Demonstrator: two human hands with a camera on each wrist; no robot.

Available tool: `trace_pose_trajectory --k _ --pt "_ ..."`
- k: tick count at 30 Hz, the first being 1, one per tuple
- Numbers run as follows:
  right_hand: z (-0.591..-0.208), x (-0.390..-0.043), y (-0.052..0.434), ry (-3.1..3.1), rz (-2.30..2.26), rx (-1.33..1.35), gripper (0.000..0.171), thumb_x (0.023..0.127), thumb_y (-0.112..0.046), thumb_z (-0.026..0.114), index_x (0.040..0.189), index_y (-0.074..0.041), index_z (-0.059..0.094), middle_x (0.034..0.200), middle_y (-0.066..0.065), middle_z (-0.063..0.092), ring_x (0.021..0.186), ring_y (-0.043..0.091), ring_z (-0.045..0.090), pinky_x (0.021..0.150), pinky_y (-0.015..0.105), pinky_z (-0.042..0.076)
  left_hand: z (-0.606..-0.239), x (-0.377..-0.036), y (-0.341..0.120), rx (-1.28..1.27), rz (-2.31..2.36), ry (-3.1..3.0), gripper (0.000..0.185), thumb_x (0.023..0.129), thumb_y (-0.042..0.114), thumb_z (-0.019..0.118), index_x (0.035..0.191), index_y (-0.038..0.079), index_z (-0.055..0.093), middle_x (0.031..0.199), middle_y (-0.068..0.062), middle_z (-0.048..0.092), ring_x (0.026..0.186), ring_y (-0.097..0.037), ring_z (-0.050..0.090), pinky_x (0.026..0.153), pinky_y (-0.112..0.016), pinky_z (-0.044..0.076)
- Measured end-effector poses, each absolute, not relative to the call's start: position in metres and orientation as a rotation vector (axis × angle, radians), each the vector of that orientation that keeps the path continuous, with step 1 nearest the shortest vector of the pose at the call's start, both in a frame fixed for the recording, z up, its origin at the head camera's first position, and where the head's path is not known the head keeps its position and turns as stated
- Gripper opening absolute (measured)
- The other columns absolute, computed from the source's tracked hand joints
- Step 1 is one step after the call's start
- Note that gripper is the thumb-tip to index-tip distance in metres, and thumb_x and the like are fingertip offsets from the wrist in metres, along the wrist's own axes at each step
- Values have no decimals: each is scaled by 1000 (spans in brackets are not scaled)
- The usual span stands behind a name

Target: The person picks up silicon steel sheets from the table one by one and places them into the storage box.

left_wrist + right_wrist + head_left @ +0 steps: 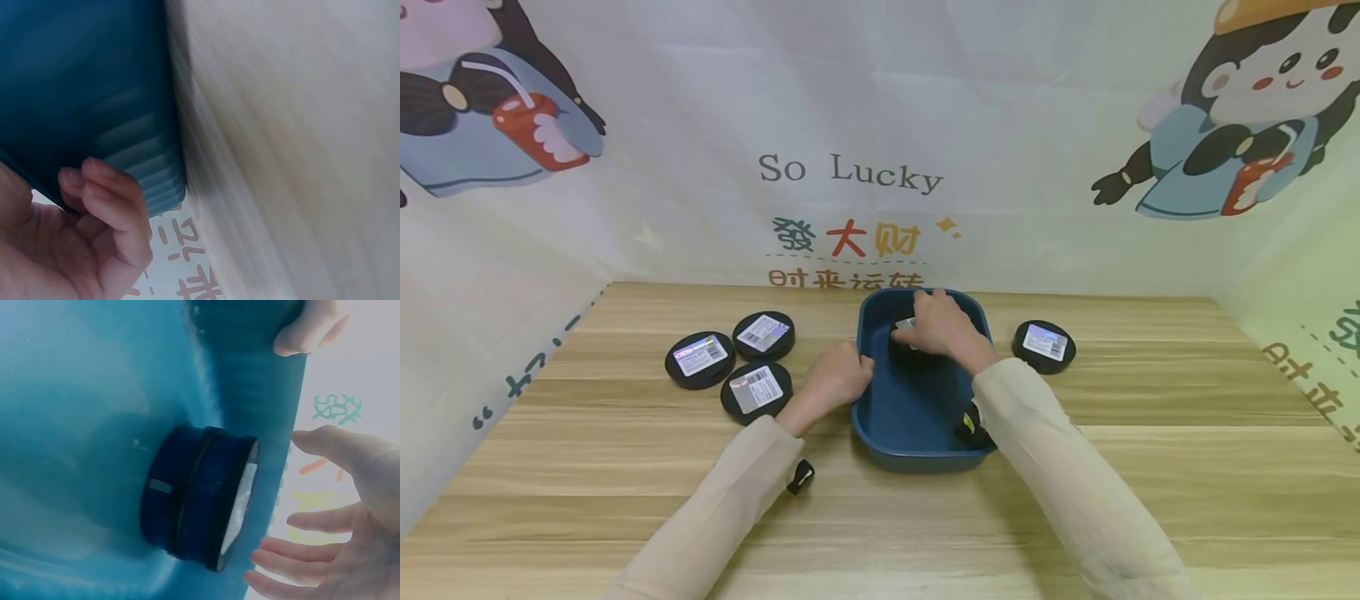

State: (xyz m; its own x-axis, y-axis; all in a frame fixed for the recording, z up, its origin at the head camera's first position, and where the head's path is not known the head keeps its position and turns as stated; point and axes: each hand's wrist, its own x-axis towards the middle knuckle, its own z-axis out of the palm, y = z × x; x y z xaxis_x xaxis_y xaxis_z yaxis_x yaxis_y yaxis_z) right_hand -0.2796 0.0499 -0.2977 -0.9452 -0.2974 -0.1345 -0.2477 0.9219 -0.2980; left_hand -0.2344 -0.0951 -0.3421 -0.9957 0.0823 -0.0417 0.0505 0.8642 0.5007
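We see the left hand [838, 377] gripping the near-left rim of the blue tub [895, 425] on the desk [1150, 467], fingers [109, 200] curled. The right hand [942, 327] hovers spread over a black round tin [200, 497] inside the tub, seemingly not touching it.

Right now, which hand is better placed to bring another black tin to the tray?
Likely the right hand: open, just above the tin in the tray, while the left hand grips the rim.

Soft even light throughout; both wrist views blurred, head view edge-warped.
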Motion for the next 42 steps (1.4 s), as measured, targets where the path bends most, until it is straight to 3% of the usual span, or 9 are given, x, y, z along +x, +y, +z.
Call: trace_pose_trajectory --k 5,8,23,33,42 --pt "-292 -277 52 2939 -416 -533 53 83 -33 58 120 5 48 112 22 53 98 31 52 78 41 44 -342 -234 -95 108 795 2970 30 86 16 44 57 10 44 60 -8 48 52 -20 47 47 -27 34" --pt "-288 -275 54 2971 -422 -605 48 83 -30 59 113 7 53 103 20 58 91 30 55 77 39 45 -342 -234 -95 112 794 2971 30 86 16 43 57 9 44 60 -8 48 53 -20 48 47 -27 34" --pt "-269 -274 77 3007 -499 -603 51 85 -24 57 121 11 45 121 26 49 112 36 45 91 42 38 -344 -233 -96 112 784 3030 28 84 16 45 57 7 47 65 -12 52 56 -22 49 49 -30 37" --pt "-268 -279 105 3096 -551 -563 46 85 -21 56 117 11 48 110 27 55 97 36 55 81 43 44 -346 -235 -96 114 781 3023 29 85 17 44 58 7 48 66 -13 52 56 -23 49 48 -29 36" --pt "-272 -279 131 3155 -674 -525 43 83 -16 55 114 14 49 108 31 54 98 40 53 82 45 43 -345 -235 -95 72 785 2998 28 86 18 44 61 6 50 67 -11 52 57 -23 50 48 -29 35"
